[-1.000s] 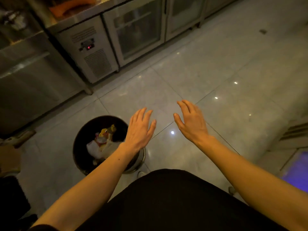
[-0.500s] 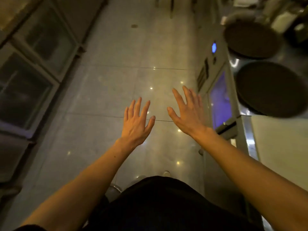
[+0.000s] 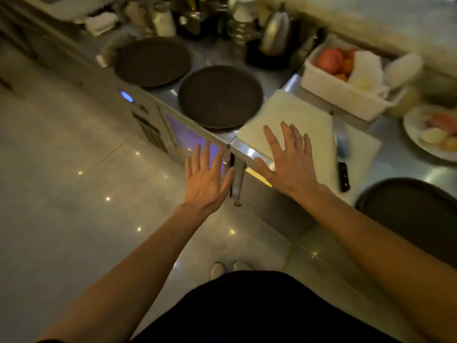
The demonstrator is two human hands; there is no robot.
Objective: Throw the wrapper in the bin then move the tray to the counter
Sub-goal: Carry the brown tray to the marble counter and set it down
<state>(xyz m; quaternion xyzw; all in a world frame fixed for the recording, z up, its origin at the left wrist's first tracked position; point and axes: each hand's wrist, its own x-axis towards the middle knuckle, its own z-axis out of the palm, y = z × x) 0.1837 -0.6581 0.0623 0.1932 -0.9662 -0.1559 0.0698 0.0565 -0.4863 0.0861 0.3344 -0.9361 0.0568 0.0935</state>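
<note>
Both hands are empty, fingers spread: the left hand (image 3: pixel 206 175) over the floor, the right hand (image 3: pixel 290 160) above the counter (image 3: pixel 400 154) edge. No wrapper shows. The nearest tray (image 3: pixel 220 96) sits just beyond the fingertips, untouched.

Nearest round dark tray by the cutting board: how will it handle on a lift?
The tray looks flat, shallow and rigid, so probably no flex. It is wide, so a one-hand edge grip would likely tip it; two hands seem safer. It appears empty, so likely light. It sits on smooth steel counter and may slide.

dim light, glossy tiled floor (image 3: pixel 74 181)
</note>
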